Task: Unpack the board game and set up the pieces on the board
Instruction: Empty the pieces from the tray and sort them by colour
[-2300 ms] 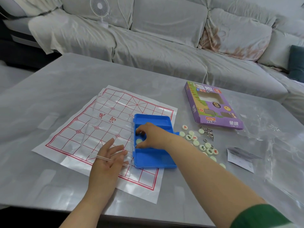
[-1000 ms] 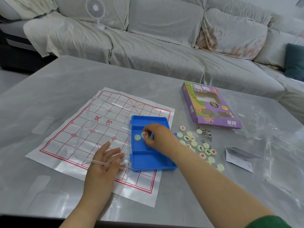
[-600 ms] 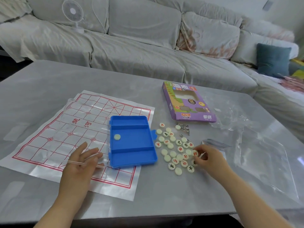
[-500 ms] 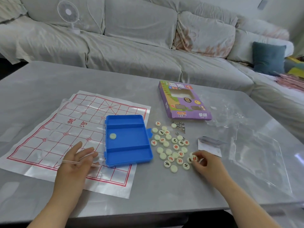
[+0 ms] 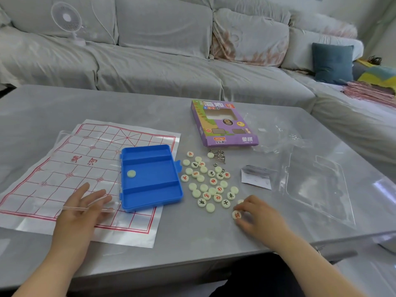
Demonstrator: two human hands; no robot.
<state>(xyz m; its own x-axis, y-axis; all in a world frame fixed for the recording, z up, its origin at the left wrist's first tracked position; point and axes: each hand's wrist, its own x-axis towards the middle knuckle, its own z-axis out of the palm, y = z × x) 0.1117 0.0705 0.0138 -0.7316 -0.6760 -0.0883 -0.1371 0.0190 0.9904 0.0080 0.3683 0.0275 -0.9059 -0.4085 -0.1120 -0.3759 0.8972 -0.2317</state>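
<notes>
A white paper board (image 5: pixel 64 168) with a red grid lies on the left of the grey table. On its right part sits an open blue case (image 5: pixel 154 181) with one pale round piece (image 5: pixel 131 173) in the middle compartment. Its clear lid (image 5: pixel 90 168) lies flat over the board, and my left hand (image 5: pixel 81 213) rests on the lid's near edge with straight fingers. Several pale round pieces (image 5: pixel 210 181) with red or black characters lie scattered right of the case. My right hand (image 5: pixel 259 215) pinches one red-marked piece (image 5: pixel 236 215) at the near edge of that scatter.
A purple game box (image 5: pixel 222 125) lies behind the pieces. Small metal rings (image 5: pixel 218 156) lie by it. A folded paper slip (image 5: pixel 256 179) and clear plastic wrapping (image 5: pixel 317 179) lie to the right. A covered sofa with a small fan (image 5: pixel 67 20) runs behind the table.
My right hand took a piece out of the blue case and carried it right to the scattered pieces, where it now pinches it on the table. My left hand stayed on the lid.
</notes>
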